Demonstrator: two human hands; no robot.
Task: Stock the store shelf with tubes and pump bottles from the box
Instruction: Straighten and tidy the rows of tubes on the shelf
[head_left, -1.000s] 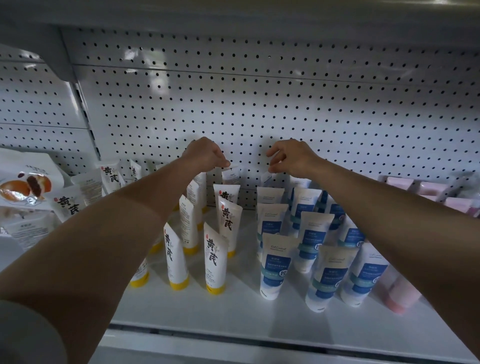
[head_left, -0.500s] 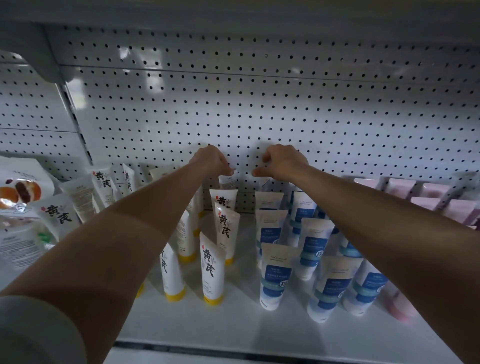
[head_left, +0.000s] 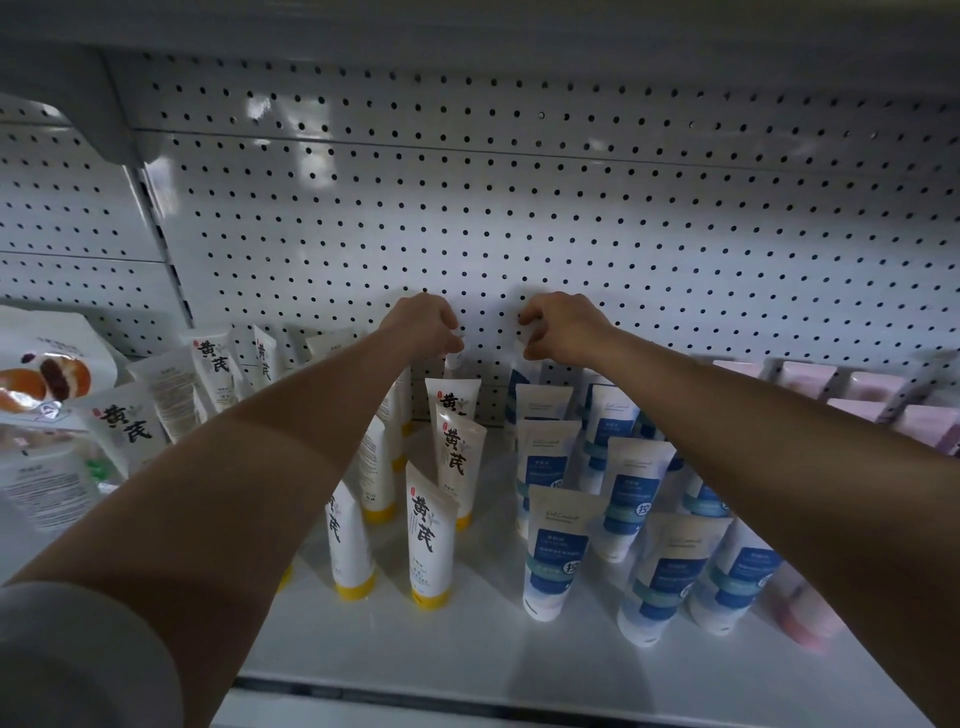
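Hands both reach to the far back of the shelf (head_left: 467, 654), against the pegboard wall (head_left: 519, 218). Left hand (head_left: 423, 327) has its fingers curled down, pinching the crimped top of a white tube with black lettering (head_left: 454, 358) at the far end of the yellow-capped row. Right hand (head_left: 563, 330) likewise curled, pinching the top edge of a blue-and-white tube (head_left: 522, 338) at the far end of the blue row; most of that tube is hidden behind the nearer ones.

Yellow-capped tubes (head_left: 428, 540) stand cap-down in two files running from near to far, left of centre. Blue-and-white tubes (head_left: 558, 551) stand cap-down in several files just right of them, with a bare strip of shelf between the two groups. Pink tube (head_left: 797, 613) at near right, blurred. Pale pink packs (head_left: 810, 379) along the far right, by the wall.

Far left: more white tubes with black lettering (head_left: 124, 421) leaning loosely, beside a snack bag printed with pastries (head_left: 47, 364). Grey sleeve (head_left: 67, 660) at near left corner. Lighting dim; small print unreadable.
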